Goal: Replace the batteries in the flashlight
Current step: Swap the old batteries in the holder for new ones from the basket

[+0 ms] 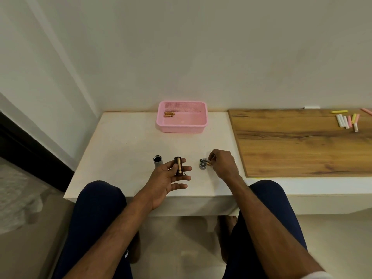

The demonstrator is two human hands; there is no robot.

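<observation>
My left hand lies palm up over the white table and holds a dark battery holder with a gold battery in it, gripped by thumb and fingers. The grey flashlight body stands upright just left of that hand, its open end up. My right hand pinches a gold battery at the table surface. Beside those fingertips lie the round flashlight cap and a dark battery. A pink basket at the table's far side contains several gold batteries.
The white table ends close to my knees. A wooden board adjoins it on the right, with several chalk sticks near its far right corner. A wall runs behind both.
</observation>
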